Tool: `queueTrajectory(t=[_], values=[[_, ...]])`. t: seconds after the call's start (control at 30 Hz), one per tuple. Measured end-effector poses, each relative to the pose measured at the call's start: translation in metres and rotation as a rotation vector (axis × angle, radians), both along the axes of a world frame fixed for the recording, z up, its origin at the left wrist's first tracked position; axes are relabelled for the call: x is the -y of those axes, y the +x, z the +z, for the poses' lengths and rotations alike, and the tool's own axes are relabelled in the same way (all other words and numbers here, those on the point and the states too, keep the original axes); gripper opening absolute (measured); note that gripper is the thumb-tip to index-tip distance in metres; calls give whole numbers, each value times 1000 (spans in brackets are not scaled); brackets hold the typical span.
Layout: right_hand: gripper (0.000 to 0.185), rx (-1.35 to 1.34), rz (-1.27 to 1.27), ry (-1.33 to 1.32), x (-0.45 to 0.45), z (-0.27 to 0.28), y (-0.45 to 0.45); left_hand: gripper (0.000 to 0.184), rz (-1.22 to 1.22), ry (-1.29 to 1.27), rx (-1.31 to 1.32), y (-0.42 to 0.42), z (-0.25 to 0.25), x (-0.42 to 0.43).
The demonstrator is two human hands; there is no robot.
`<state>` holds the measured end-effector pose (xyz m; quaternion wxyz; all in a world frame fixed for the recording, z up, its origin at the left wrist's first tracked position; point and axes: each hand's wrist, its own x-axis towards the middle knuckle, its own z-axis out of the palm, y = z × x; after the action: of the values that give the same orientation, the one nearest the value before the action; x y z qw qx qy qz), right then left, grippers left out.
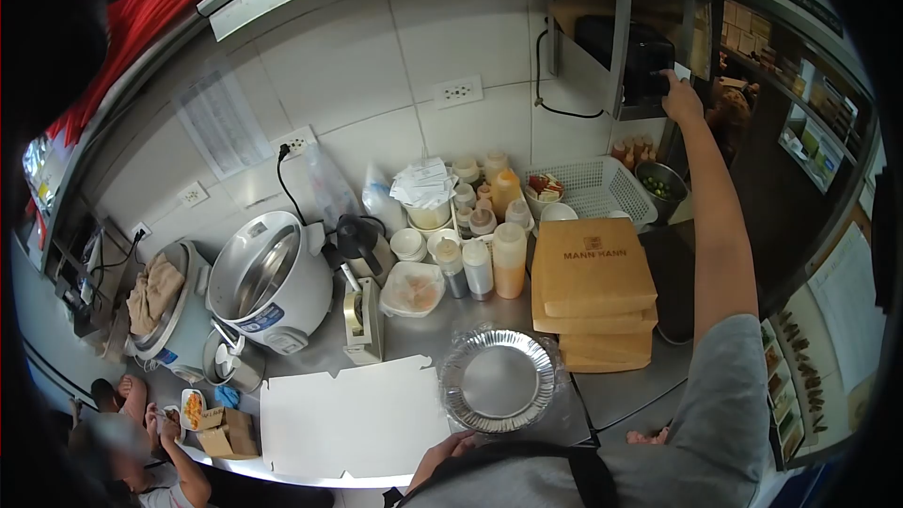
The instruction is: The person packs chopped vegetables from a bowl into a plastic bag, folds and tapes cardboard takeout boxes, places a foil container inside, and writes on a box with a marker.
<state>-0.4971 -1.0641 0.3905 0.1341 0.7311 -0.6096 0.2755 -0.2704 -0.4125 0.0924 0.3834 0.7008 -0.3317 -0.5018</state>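
My right arm reaches up to the shelf at the upper right. There my right hand [683, 100] touches the front of a black boxy machine [649, 61], one finger stretched out against it. My left hand [446, 453] rests low at the counter's front edge, just below a round foil pan [499, 382]; its visible fingers lie against the edge, and part of the hand is hidden. The foil pan sits on clear plastic wrap. To its left lies a flat white board [353, 419]. Brown paper packages [594, 268] printed "MANN HANN" are stacked to the right of the pan.
Squeeze bottles [509, 259], a tape dispenser [363, 320] and a plastic-wrapped container [412, 289] stand behind the board. A large rice cooker [273, 282] is further left. Another person [141, 452] sits at lower left beside a small carton [229, 434]. A black cord crosses the counter at right.
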Motion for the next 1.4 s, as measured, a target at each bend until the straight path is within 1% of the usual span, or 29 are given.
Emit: queueTrajectory(t=[0.13, 0.27, 0.3, 0.43, 0.5, 0.6, 0.67, 0.77, 0.87, 0.97, 1.0, 1.07, 1.1, 1.17, 1.2, 1.23, 1.27, 1.3, 1.33, 1.37, 1.4], values=[[51, -119, -13, -105, 9, -7, -3, 43, -17, 19, 60, -12, 9, 13], [48, -199, -20, -175, 18, -8, -3, 44, -48, 37, 98, -21, 11, 23], [49, -188, -27, -158, 17, -8, -2, 44, -63, 41, 118, -23, 11, 25], [50, -169, -41, -127, 17, -8, 0, 44, -32, 3, 35, -31, 0, 28], [50, -169, -46, -120, 15, -10, 1, 44, -9, 2, 30, -34, -6, 30], [51, -170, -51, -117, 11, -10, 1, 44, -21, 3, 68, -40, -2, 36], [51, -173, -39, -139, 15, -13, -1, 45, -34, 8, 67, -43, -13, 41], [53, -197, -19, -125, 16, -12, -4, 45, -16, 21, 21, -50, -5, 45], [51, -187, 2, -184, 24, -14, -6, 45, 19, 47, 20, -50, 6, 45], [45, -145, 50, -149, 4, -4, -7, 46, 31, 37, -16, -48, -4, 41], [43, -94, 54, -175, -5, 1, -9, 46, 36, 25, -40, -47, -7, 39], [39, 3, 76, -233, -17, 13, -4, 46, 33, 50, 1, -47, -1, 41], [31, 144, 142, -331, -9, 16, -3, 46, 40, 62, 17, -48, 3, 42], [29, 363, 282, -369, -1, 33, 2, 46, -3, 57, 123, -49, 16, 47], [32, 394, 386, -428, 22, 38, -1, 46, -8, 60, 171, -49, 23, 48], [34, 430, 516, -477, 49, 47, 5, 45, -24, 22, 117, -48, 29, 48], [41, 395, 554, -473, 71, 54, 7, 44, -36, -23, 109, -48, 19, 49], [44, 238, 448, -430, 58, 69, 10, 44, -29, -71, 106, -46, 1, 50], [50, 75, 308, -323, 58, 84, 12, 44, -32, -103, 108, -45, -13, 52], [50, 1, 292, -356, 75, 87, 14, 44, -27, -137, 119, -44, -23, 54], [50, -9, 309, -392, 91, 87, 21, 43, 14, -129, 138, -45, -25, 55]])
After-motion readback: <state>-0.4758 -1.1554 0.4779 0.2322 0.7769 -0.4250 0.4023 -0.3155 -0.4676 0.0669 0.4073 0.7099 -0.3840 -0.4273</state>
